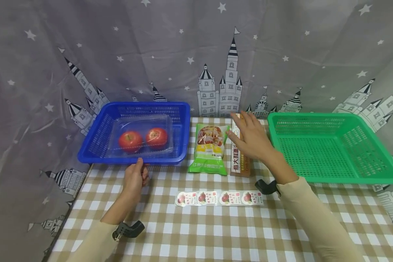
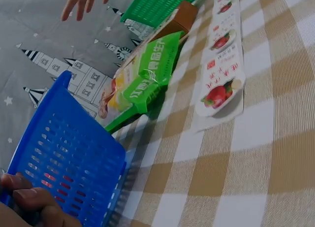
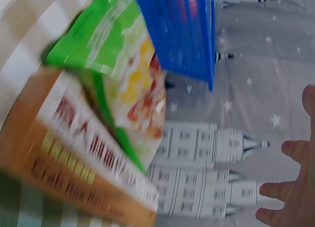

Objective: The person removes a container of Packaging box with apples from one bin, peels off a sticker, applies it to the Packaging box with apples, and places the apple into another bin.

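My left hand (image 1: 135, 179) grips the near rim of the blue basket (image 1: 101, 158), thumb on top and fingers curled beneath; the left wrist view shows those fingers (image 2: 34, 200) at the basket's edge. In the basket lies a clear plastic container (image 1: 141, 122) with two red apples (image 1: 130, 142) showing through it. With fingers spread, my right hand (image 1: 253, 140) hovers over a brown and white box (image 1: 240, 165), holding nothing. The right wrist view has this hand apart from the box, whose label partly reads "Crab Roe". Left of the box lies a green food bag (image 1: 209, 165).
A green basket (image 1: 334, 178) stands at the right, nothing visible in it. A strip of apple stickers (image 1: 218, 198) lies in front of the bag and box on the checked tablecloth (image 1: 190, 236). Behind hangs a grey castle-print curtain (image 1: 170, 47).
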A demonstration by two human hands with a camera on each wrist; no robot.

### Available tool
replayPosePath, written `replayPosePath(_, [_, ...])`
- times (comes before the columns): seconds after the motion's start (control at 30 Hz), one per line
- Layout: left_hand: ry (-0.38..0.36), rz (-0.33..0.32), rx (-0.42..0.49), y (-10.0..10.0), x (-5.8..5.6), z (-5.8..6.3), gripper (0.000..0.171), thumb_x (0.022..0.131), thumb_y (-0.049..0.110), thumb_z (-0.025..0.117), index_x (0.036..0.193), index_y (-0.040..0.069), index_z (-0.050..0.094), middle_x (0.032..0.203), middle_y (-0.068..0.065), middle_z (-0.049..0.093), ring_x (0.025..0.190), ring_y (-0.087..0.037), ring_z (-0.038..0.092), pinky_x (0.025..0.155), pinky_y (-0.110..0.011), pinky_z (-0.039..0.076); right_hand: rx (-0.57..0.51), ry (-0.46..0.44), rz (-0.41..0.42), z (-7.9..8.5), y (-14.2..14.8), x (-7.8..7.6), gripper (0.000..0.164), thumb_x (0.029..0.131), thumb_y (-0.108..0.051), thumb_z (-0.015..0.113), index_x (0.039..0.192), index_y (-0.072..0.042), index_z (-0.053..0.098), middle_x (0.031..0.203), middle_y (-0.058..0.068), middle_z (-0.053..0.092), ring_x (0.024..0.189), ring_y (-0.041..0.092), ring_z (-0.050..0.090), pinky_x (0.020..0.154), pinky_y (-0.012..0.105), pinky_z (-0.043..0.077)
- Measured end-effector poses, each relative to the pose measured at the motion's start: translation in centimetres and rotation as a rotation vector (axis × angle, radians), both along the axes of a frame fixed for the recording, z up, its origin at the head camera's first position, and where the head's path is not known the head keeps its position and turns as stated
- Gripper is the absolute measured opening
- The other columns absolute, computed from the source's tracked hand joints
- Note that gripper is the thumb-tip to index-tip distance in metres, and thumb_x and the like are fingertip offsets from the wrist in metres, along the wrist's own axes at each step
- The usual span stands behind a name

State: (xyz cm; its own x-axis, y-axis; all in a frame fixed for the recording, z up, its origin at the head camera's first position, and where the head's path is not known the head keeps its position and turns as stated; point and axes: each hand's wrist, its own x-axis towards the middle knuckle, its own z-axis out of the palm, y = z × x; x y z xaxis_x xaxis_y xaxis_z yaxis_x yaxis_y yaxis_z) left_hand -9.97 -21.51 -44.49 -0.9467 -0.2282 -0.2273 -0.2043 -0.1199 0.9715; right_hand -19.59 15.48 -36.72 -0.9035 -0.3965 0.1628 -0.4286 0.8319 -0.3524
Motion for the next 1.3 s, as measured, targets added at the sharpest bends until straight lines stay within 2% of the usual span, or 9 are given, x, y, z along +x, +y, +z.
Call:
replayPosePath(0.1, [0.038, -0.002, 0.032, -0.2, 0.0, -0.4, 0.056, 0.109, 0.031, 0.033, 0.058, 0.008, 0.041, 0.049, 0.002, 0.035, 0.041, -0.007, 0.028, 0.042, -0.024, 0.019, -0.025, -0.001, 0.056, 0.1, -2.0, -0.4, 0.065, 0.103, -0.050, 0.039, 0.157, -0.019, 0.022, 0.158, 0.021, 0.019, 0.145, 0.043, 0.009, 0.112, 0.062, 0.012])
replayPosePath(0.3, [0.045, -0.049, 0.069, -0.5, 0.0, -0.4, 0.044, 0.109, 0.031, 0.032, 0.077, 0.008, 0.052, 0.050, 0.004, 0.035, 0.041, -0.006, 0.027, 0.043, -0.024, 0.020, -0.107, -0.022, 0.145, -0.4, -5.7, -1.1, 0.063, 0.103, -0.048, 0.039, 0.157, -0.020, 0.023, 0.157, 0.018, 0.023, 0.145, 0.038, 0.016, 0.111, 0.060, 0.020])
replayPosePath(0.37, [0.040, -0.052, 0.074, -0.6, 0.0, -0.2, 0.044, 0.109, 0.032, 0.032, 0.077, 0.009, 0.052, 0.050, 0.004, 0.035, 0.041, -0.006, 0.027, 0.043, -0.023, 0.022, -0.160, -0.040, 0.175, -0.6, -7.2, -1.2, 0.064, 0.103, -0.048, 0.041, 0.157, -0.020, 0.021, 0.157, 0.018, 0.024, 0.144, 0.037, 0.019, 0.111, 0.058, 0.022])
replayPosePath(0.43, [0.032, -0.053, 0.081, -0.7, 0.1, -0.1, 0.044, 0.109, 0.032, 0.032, 0.077, 0.009, 0.052, 0.051, 0.004, 0.035, 0.041, -0.006, 0.028, 0.042, -0.022, 0.024, -0.221, -0.055, 0.204, -0.9, -8.7, -1.2, 0.067, 0.102, -0.049, 0.042, 0.158, -0.020, 0.017, 0.157, 0.017, 0.024, 0.139, 0.035, 0.031, 0.112, 0.055, 0.023])
replayPosePath(0.53, [0.024, -0.056, 0.086, -0.9, 0.2, 0.0, 0.044, 0.109, 0.033, 0.032, 0.077, 0.010, 0.052, 0.051, 0.004, 0.036, 0.042, -0.007, 0.030, 0.042, -0.021, 0.027, -0.299, -0.065, 0.225, -1.2, -10.8, -1.4, 0.074, 0.101, -0.049, 0.047, 0.159, -0.021, 0.011, 0.158, 0.015, 0.024, 0.137, 0.032, 0.035, 0.111, 0.052, 0.026])
replayPosePath(0.67, [0.018, -0.071, 0.090, -1.0, 0.2, 0.0, 0.044, 0.108, 0.033, 0.032, 0.078, 0.010, 0.053, 0.052, 0.004, 0.036, 0.043, -0.007, 0.030, 0.042, -0.021, 0.027, -0.342, -0.088, 0.222, -1.6, -13.0, -1.6, 0.080, 0.098, -0.051, 0.052, 0.159, -0.021, 0.009, 0.158, 0.014, 0.024, 0.141, 0.031, 0.029, 0.110, 0.052, 0.028])
replayPosePath(0.87, [0.024, -0.088, 0.087, -0.9, 0.2, -0.1, 0.043, 0.109, 0.033, 0.032, 0.079, 0.010, 0.053, 0.053, 0.004, 0.036, 0.043, -0.007, 0.030, 0.042, -0.020, 0.028, -0.333, -0.150, 0.221, -2.0, -15.8, -2.1, 0.084, 0.095, -0.051, 0.057, 0.158, -0.021, 0.010, 0.157, 0.015, 0.025, 0.140, 0.031, 0.031, 0.109, 0.051, 0.031])
replayPosePath(1.1, [0.029, -0.096, 0.070, -1.0, 0.2, -0.1, 0.049, 0.109, 0.033, 0.031, 0.071, 0.010, 0.051, 0.052, 0.004, 0.037, 0.043, -0.006, 0.031, 0.042, -0.020, 0.027, -0.325, -0.203, 0.199, -2.2, -18.0, -2.3, 0.085, 0.094, -0.044, 0.062, 0.158, -0.020, 0.011, 0.153, 0.016, 0.032, 0.134, 0.030, 0.040, 0.104, 0.049, 0.039])
replayPosePath(1.3, [0.032, -0.108, 0.064, -0.9, 0.3, -0.1, 0.045, 0.109, 0.033, 0.031, 0.076, 0.009, 0.051, 0.053, 0.004, 0.037, 0.044, -0.006, 0.030, 0.043, -0.020, 0.028, -0.317, -0.248, 0.189, -1.9, -19.3, -2.5, 0.088, 0.093, -0.041, 0.066, 0.158, -0.018, 0.012, 0.156, 0.012, 0.030, 0.139, 0.029, 0.033, 0.108, 0.047, 0.035])
